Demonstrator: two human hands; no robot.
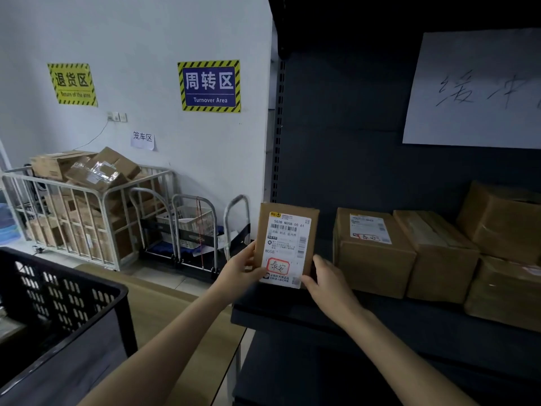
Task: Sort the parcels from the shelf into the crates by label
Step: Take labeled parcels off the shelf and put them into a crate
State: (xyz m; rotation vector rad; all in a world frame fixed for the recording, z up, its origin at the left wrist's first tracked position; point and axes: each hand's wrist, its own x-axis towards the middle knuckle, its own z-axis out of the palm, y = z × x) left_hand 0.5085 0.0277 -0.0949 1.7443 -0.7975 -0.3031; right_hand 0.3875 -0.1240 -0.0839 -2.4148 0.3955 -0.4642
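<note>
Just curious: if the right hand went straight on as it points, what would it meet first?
The labelled parcel that the right hand grips; beyond it, probably the shelf's dark back panel, depth unclear.

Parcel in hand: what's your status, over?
Left hand, right hand hold the parcel upright, label facing camera. Black crate at lower left. Nothing seen in the way.

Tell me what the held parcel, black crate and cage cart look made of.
Held parcel: brown cardboard, matte, with a white printed paper label stuck on.
Black crate: likely moulded plastic, slight sheen, walls pierced with regular slot grids.
Cage cart: apparently metal tube and bar, light grey or silver finish, bent rounded corners; paint versus plating cannot be told.
</note>
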